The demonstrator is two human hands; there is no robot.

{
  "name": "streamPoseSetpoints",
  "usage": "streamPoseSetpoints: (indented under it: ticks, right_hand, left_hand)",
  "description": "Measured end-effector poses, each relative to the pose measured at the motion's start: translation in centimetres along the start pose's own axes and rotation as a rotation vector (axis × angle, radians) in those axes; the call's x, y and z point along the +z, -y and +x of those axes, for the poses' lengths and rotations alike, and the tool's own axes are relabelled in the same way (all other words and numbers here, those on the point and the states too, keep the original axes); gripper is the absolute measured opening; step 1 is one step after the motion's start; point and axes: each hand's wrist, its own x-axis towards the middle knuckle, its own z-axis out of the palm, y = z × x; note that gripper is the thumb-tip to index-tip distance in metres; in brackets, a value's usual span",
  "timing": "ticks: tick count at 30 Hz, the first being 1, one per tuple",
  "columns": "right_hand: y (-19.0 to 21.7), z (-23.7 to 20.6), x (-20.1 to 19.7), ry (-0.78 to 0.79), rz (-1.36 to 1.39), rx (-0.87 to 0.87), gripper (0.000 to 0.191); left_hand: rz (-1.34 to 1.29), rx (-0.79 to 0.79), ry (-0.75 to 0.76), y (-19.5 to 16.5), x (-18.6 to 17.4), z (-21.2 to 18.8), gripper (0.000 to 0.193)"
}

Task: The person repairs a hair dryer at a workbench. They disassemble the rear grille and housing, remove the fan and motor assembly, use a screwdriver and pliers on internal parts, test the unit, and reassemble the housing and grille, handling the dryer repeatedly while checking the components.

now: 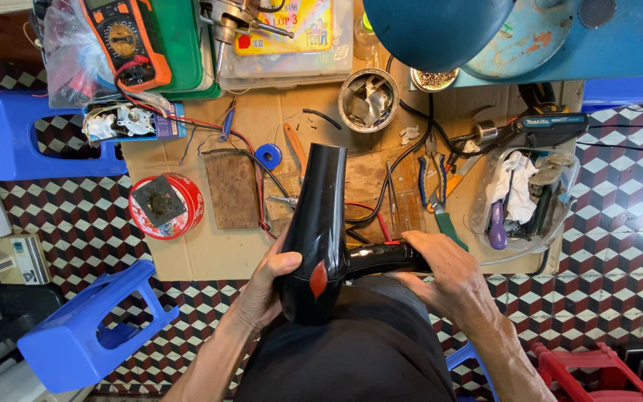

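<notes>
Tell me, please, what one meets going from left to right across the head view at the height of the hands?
Blue plastic stool → left hand on the body of the black hair dryer → right hand on its handle → red stool.

A single camera, worn on the person's head, looks almost straight down. It sits close above the lap, so the forearms enter from the bottom edge and the dark-clothed knees fill the lower middle. The upper half takes in the flat sheet of brown cardboard (pixel 202 257) spread on the patterned red, black and white tiled floor (pixel 619 223), which runs out to both sides. There is no second view.
</notes>
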Motion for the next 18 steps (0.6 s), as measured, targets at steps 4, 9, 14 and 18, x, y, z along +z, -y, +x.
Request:
streamPoseSetpoints:
  ticks: [4, 9, 14, 18]
  right_hand:
    - [0.1, -0.1, 0.0, -0.049, 0.017, 0.024, 0.077]
    - [0.6, -0.3, -0.4, -0.080, -0.005, -0.033, 0.072]
    - [0.5, -0.5, 0.1, -0.072, 0.005, -0.051, 0.070]
    - [0.9, -0.7, 1.4, -0.065, 0.041, 0.003, 0.067]
  left_hand:
    - [0.041, 0.011, -0.006, 0.3, -0.3, -0.1, 0.115]
    - [0.105, 0.004, -0.009, 0.6, -0.8, -0.5, 0.116]
    - [0.051, 0.030, 0.000, 1.3, -1.1, -0.6, 0.111]
    - [-0.182, -0.020, -0.053, 1.0, -1.5, -0.2, 0.082]
